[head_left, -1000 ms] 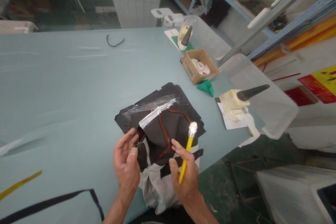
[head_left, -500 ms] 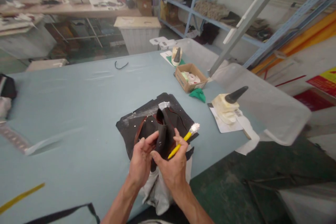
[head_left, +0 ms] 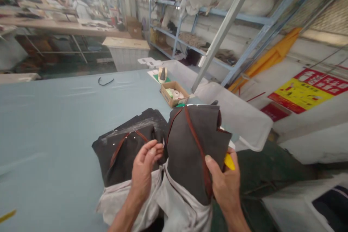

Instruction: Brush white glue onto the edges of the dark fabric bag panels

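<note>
My right hand (head_left: 227, 177) grips the edge of a dark grey fabric panel (head_left: 187, 141) with brown trim, thumb in front and fingers behind. A brush with a yellow handle (head_left: 230, 162) is tucked in the same hand; its bristles are hidden. Pale grey cloth (head_left: 185, 199) hangs from the panel's lower edge. To its left my left hand (head_left: 145, 163) is loosely curled, with nothing visible in it. Behind and beneath that hand, a second dark piece (head_left: 125, 152) with brown trim and white dots lies on a black, whitish-smeared sheet (head_left: 146, 117).
The blue-grey table (head_left: 54, 123) carries a cardboard box (head_left: 174, 96) of small items, a black cord (head_left: 106, 82) and a cream-coloured container with a dark tip (head_left: 162, 75). A translucent plastic bin (head_left: 239, 116) stands along the right edge. A slanted metal post (head_left: 225, 29) rises behind.
My right hand has raised the dark panel and spread it out to the right, yellow brush still in hand. My left hand has come away from the folded fabric. The view has swung right.
</note>
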`<state>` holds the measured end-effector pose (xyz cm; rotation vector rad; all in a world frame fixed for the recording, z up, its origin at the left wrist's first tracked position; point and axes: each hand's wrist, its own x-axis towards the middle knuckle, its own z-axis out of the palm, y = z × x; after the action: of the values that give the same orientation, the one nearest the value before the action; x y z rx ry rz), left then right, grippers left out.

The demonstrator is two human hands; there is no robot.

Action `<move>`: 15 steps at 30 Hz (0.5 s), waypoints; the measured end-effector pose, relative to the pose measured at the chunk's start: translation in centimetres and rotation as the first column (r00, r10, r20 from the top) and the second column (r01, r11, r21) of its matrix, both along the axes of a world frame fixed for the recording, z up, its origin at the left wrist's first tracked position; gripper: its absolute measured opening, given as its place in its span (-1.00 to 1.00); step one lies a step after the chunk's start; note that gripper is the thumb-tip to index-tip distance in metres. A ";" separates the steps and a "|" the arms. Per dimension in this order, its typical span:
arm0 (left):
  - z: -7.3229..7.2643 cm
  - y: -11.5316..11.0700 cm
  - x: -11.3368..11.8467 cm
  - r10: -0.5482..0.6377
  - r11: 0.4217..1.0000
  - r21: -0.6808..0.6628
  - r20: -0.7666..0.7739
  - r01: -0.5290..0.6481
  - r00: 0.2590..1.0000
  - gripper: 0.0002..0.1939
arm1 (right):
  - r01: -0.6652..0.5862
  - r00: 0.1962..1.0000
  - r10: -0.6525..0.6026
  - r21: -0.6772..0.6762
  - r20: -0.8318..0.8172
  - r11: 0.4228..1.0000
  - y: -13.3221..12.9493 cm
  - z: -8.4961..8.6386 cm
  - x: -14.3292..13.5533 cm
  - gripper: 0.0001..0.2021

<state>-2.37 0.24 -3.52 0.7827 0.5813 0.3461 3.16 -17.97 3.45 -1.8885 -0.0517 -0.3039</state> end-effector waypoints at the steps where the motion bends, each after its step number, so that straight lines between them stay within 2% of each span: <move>1: -0.6 0.8 0.5 0.025 0.998 0.063 -0.027 -0.023 0.999 -0.26 | -0.010 1.000 0.010 -0.004 0.012 1.000 -1.0 1.2 0.1 -0.57; 4: -2.4 2.5 2.6 -0.070 0.984 0.160 -0.054 0.078 0.996 -0.15 | -0.048 0.999 0.048 0.019 -0.015 0.999 -3.2 4.5 -0.1 -0.56; 6: -3.2 2.5 4.2 -0.166 0.972 0.164 -0.041 0.170 0.985 -0.14 | -0.053 0.995 0.060 0.084 -0.079 0.995 -4.3 6.1 -0.6 -0.49; 8: -3.5 1.8 5.9 -0.230 0.966 0.123 -0.001 0.228 0.973 -0.11 | -0.027 0.991 0.049 0.165 -0.127 0.986 -5.7 7.0 -0.8 -0.41; 10: -3.0 0.8 7.4 -0.259 0.965 0.066 0.070 0.255 0.963 -0.05 | 0.010 0.991 0.017 0.206 -0.130 0.979 -7.5 7.3 -0.2 -0.40; 12: -1.8 0.0 8.5 -0.290 0.956 -0.001 0.167 0.294 0.942 0.00 | 0.044 0.994 -0.023 0.193 -0.111 0.980 -9.5 7.4 1.1 -0.47; 15: 0.5 -0.7 9.1 -0.389 0.882 -0.147 0.311 0.448 0.867 0.02 | 0.089 0.992 -0.073 0.165 -0.102 0.982 -11.7 7.5 3.5 -0.66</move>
<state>6.68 -0.47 -3.06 0.6175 0.1704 -0.0181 6.65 -29.64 10.91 -1.7365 0.1130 -0.2640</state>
